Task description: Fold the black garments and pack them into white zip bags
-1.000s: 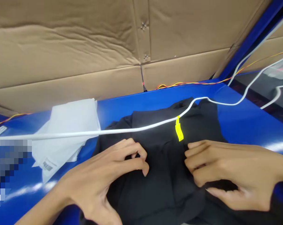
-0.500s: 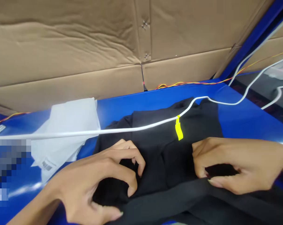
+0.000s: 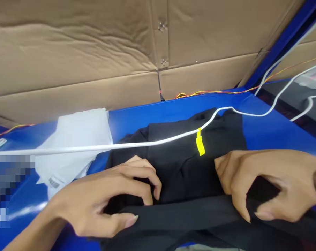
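A black garment (image 3: pixel 173 177) lies bunched and folded on the blue table, its near part forming a long turned edge. My left hand (image 3: pixel 111 198) is curled over that edge, the thumb on the near side and the fingers on the far side, with the cloth between them. My right hand (image 3: pixel 270 184) rests on the fold's right part. Its index fingertip presses down on the cloth and its thumb tip is a short way apart from it. The other fingers are bent against the fabric behind the edge.
A white cable (image 3: pixel 137 144) with a yellow tag (image 3: pixel 200 145) runs across above the garment. White plastic bags (image 3: pixel 79 129) lie at the left on the blue table (image 3: pixel 132 116). Behind stands a brown padded panel (image 3: pixel 95 45), with red and yellow wires (image 3: pixel 207 92) along its foot.
The garment's near edge has shifted slightly away from me. My left thumb moved up with it. My right index finger came forward over the fold, and its thumb moved rightward off the edge.
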`<action>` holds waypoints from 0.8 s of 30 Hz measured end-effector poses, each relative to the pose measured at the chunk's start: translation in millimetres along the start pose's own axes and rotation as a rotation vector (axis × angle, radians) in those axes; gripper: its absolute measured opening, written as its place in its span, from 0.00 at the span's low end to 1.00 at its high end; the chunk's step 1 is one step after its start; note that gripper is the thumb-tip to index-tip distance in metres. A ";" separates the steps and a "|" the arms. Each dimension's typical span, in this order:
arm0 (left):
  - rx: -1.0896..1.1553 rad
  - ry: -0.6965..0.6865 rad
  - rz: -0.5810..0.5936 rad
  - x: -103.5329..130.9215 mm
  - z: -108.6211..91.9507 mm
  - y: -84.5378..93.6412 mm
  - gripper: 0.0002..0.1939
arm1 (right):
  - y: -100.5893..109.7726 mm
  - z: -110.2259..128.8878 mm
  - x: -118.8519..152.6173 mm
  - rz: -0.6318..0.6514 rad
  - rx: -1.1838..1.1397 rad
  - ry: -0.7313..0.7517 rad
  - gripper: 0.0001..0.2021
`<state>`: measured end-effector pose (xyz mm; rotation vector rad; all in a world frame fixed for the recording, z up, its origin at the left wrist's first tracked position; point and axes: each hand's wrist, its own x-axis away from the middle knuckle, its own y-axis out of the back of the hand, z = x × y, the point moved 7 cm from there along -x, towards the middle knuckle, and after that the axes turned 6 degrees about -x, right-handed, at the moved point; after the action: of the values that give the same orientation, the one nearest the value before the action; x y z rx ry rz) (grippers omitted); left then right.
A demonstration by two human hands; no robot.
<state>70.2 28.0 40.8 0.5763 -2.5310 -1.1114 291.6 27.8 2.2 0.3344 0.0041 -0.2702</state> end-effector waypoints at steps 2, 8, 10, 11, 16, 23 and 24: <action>0.067 -0.012 0.029 0.1 1.1 1.8 0.07 | 3.1 1.5 0.7 -0.021 -0.037 0.008 0.12; 0.418 -0.025 0.104 5.2 0.7 -6.5 0.14 | -5.1 8.2 1.4 0.109 -0.193 -0.037 0.09; 0.519 -0.062 0.186 8.2 -2.5 -14.7 0.18 | -11.5 10.7 2.1 0.117 -0.305 -0.078 0.21; 0.546 -0.065 0.223 9.5 -3.3 -17.8 0.17 | -14.3 12.0 2.2 0.109 -0.351 -0.091 0.28; 0.516 0.057 0.307 13.0 0.3 -16.1 0.10 | -15.8 14.3 2.7 0.079 -0.400 -0.152 0.36; 0.618 0.372 -0.179 22.2 43.2 12.4 0.21 | 27.0 13.1 18.5 -0.139 -0.227 -0.092 0.35; 0.650 0.424 -0.247 23.8 51.9 13.3 0.19 | 39.1 4.9 23.3 -0.257 -0.172 -0.150 0.32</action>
<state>23.7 57.2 20.1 1.1677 -2.4334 -0.1505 324.1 55.7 18.3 0.1408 -0.0770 -0.5452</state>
